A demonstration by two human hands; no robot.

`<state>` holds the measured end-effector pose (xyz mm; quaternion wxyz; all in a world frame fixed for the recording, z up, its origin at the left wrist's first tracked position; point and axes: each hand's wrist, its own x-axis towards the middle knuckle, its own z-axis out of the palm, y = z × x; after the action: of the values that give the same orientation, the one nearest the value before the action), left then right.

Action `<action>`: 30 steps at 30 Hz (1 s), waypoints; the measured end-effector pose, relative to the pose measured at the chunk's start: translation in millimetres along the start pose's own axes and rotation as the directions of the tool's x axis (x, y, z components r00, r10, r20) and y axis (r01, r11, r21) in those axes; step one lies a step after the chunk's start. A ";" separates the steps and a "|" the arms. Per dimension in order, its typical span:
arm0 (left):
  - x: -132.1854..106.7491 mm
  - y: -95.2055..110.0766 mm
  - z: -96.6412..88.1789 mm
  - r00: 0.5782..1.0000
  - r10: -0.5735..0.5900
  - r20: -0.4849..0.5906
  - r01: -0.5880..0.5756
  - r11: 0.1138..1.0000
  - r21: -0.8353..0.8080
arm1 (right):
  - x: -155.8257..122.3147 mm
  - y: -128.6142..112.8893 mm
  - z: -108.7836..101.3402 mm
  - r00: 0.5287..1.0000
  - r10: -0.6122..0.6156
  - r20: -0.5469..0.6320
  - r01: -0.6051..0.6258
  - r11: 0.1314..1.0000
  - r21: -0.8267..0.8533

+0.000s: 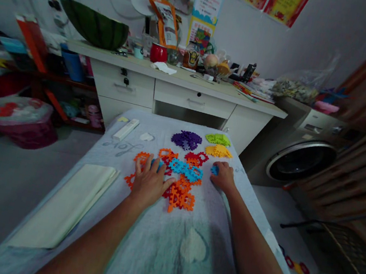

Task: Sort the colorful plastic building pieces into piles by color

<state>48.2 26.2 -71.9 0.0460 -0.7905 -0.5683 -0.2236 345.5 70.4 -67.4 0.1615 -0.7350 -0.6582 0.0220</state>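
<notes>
My left hand (147, 182) lies palm down with its fingers spread over the left side of a mixed pile. Under and between its fingertips show orange pieces (142, 157) and a bit of blue. The pile holds notched, square-holed plastic building pieces, with blue ones (186, 170) on top of red and orange ones (182, 200). Just right of the pile, my right hand (224, 176) has its fingers curled on a blue building piece (214, 170) at the cloth. Behind lie sorted heaps: purple (186, 140), lime green (218, 138) and yellow (219, 151).
A cloth-covered table (164, 251) carries a folded cream cloth (64, 206) at left and a white remote-like object (125, 129) beyond. A cluttered white desk (190, 92) stands behind, a washing machine (294, 141) at right, and a pink bin (26, 129) at left.
</notes>
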 end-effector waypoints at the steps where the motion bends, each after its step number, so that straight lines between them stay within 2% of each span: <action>1: 0.5 -2.3 -0.1 1.000 -0.023 -0.009 0.023 1.000 0.009 | -1.6 -2.7 -3.2 1.000 -0.008 -0.002 0.008 1.000 0.022; 3: 1.8 -6.6 -1.0 0.998 -0.056 -0.031 0.057 0.998 0.009 | -5.3 -13.7 -11.7 0.999 -0.052 -0.013 0.054 0.993 0.106; 5: 3.5 -9.9 -2.8 0.995 -0.079 -0.062 0.079 0.997 -0.006 | -10.3 -31.9 -21.0 0.988 -0.153 -0.015 0.152 0.954 0.259; 8: 6.7 -14.3 -4.7 0.988 -0.119 -0.099 0.115 0.992 -0.044 | -19.2 -65.3 -30.1 0.932 -0.361 0.037 0.284 0.788 0.546; 10: 9.2 -19.1 -3.2 0.982 -0.161 -0.102 0.153 0.984 -0.088 | -23.4 -83.7 -30.5 0.895 -0.440 0.070 0.280 0.678 0.680; 12: 11.8 -26.6 0.7 0.977 -0.198 -0.083 0.183 0.969 -0.163 | -24.5 -94.8 -26.8 0.889 -0.450 0.080 0.252 0.630 0.735; 14: 14.3 -35.7 5.6 0.976 -0.207 -0.062 0.184 0.949 -0.257 | -23.5 -99.8 -19.9 0.904 -0.422 0.072 0.250 0.657 0.711; 16: 16.2 -43.9 9.6 0.976 -0.209 -0.058 0.179 0.928 -0.328 | -22.7 -102.3 -11.1 0.910 -0.410 0.057 0.289 0.728 0.621; 19: 17.6 -50.2 11.7 0.979 -0.204 -0.007 0.188 0.912 -0.366 | -26.1 -108.2 3.2 0.894 -0.447 0.035 0.387 0.810 0.441; 22: 17.1 -49.5 10.6 0.985 -0.170 0.042 0.174 0.919 -0.354 | -32.5 -116.1 12.7 0.841 -0.537 0.055 0.487 0.798 0.355; 25: 15.6 -46.7 9.4 0.988 -0.152 0.032 0.154 0.937 -0.314 | -36.2 -121.0 12.3 0.775 -0.623 0.102 0.563 0.755 0.336; 30: 13.7 -43.9 9.3 0.979 -0.204 -0.016 0.197 0.961 -0.193 | -38.4 -123.1 0.7 0.716 -0.668 0.202 0.580 0.731 0.361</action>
<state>14.1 56.6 -82.6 -0.0426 -0.7255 -0.6206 -0.2943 222.0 43.1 -42.2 0.1503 -0.4236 -0.8762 0.1739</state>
